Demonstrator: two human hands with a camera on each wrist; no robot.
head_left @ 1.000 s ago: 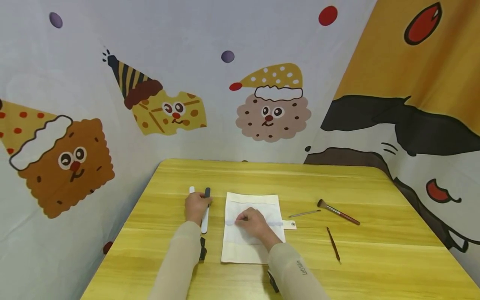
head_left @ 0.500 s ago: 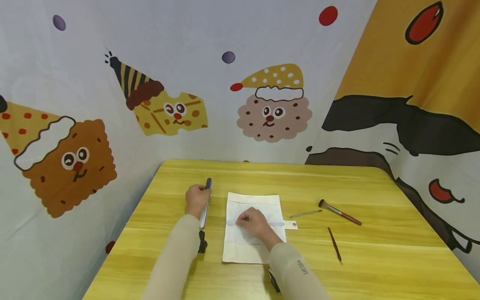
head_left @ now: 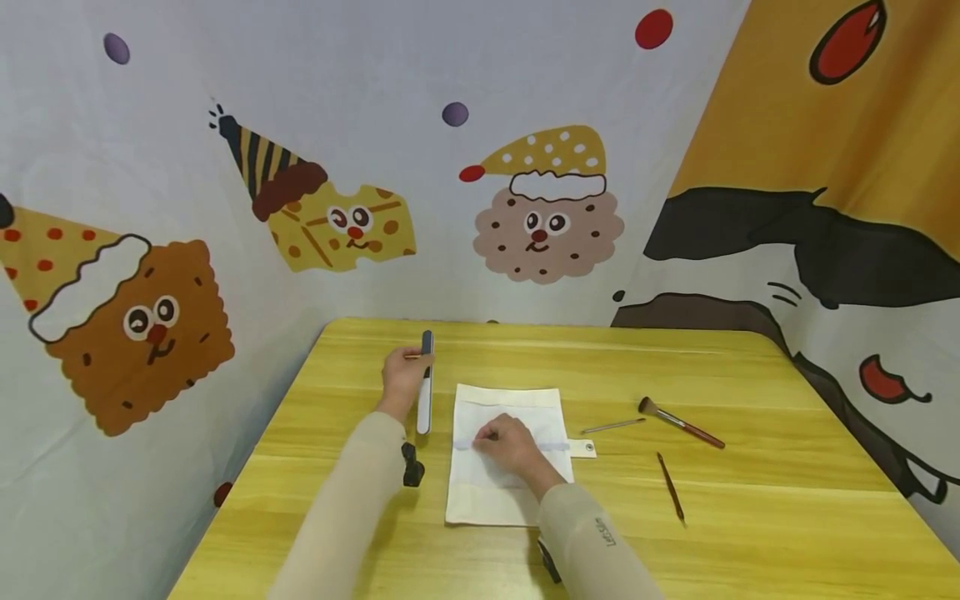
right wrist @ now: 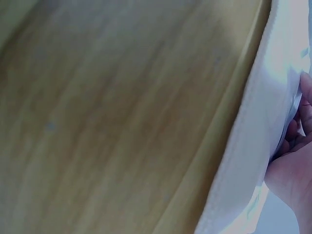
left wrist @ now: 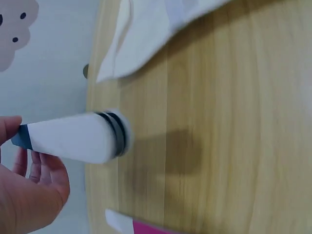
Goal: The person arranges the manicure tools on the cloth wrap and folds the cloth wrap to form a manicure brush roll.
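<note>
My left hand (head_left: 402,379) (left wrist: 31,200) pinches the dark end of a long, flat, white-bodied strip (head_left: 425,404) (left wrist: 70,138), left of a cream cloth pouch (head_left: 468,502) (left wrist: 141,46) (right wrist: 239,165). Dark bands cross the strip's far end in the left wrist view; whether it is one piece or a stack, I cannot tell. On the open pouch lies my right hand (head_left: 510,446) (right wrist: 290,178), its curled fingers pinching a thin layer near the purple band (head_left: 555,447). The hand hides part of that layer.
Right of the pouch lie a thin tool (head_left: 613,426), a brush (head_left: 682,422) and a slim brown tool (head_left: 671,489). The left wrist view shows a white and magenta piece (left wrist: 151,227). A snap tab (head_left: 583,448) extends from the pouch. Behind the table hangs a printed cloth (head_left: 435,50).
My left hand has moved toward the table's far edge and slightly right, carrying the strip. The separate white tip left of it one second ago no longer shows. My right hand has stayed on the pouch.
</note>
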